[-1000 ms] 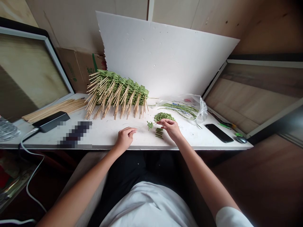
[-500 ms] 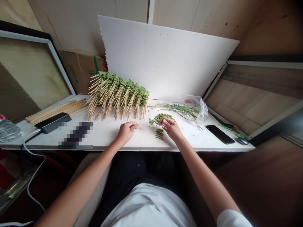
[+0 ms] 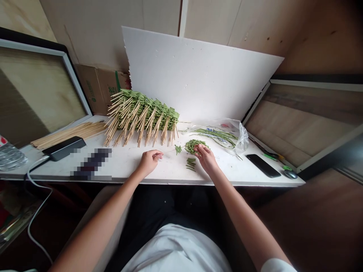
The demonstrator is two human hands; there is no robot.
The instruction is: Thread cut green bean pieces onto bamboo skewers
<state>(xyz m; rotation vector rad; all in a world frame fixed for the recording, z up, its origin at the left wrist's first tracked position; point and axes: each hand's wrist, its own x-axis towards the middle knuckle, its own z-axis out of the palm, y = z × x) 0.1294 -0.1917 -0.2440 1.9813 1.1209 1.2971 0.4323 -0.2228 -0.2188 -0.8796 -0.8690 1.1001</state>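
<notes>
My left hand (image 3: 149, 163) is closed in a pinch, low over the table. Between its thumb and fingers is the end of a thin wooden skewer (image 3: 169, 151), pointing right. Several short pieces of green bean (image 3: 178, 149) sit crosswise on the skewer's far part. At the near right edge of a pile of cut green beans (image 3: 192, 144), my right hand (image 3: 207, 158) has its fingertips pressed together; what they hold, if anything, is too small to make out. A short row of bean pieces (image 3: 191, 164) lies just left of that hand.
A large stack of threaded bean skewers (image 3: 147, 115) stands behind, with loose skewers (image 3: 70, 134) to its left. On the right lie a plastic bag (image 3: 242, 138) with long beans, a phone (image 3: 263, 165) and a computer mouse (image 3: 290, 174). A black box (image 3: 64, 148) sits at left.
My left hand has shifted slightly left with the skewer, and its bean pieces are now farther from the pile. My right hand has moved slightly right. The view has tilted up a little.
</notes>
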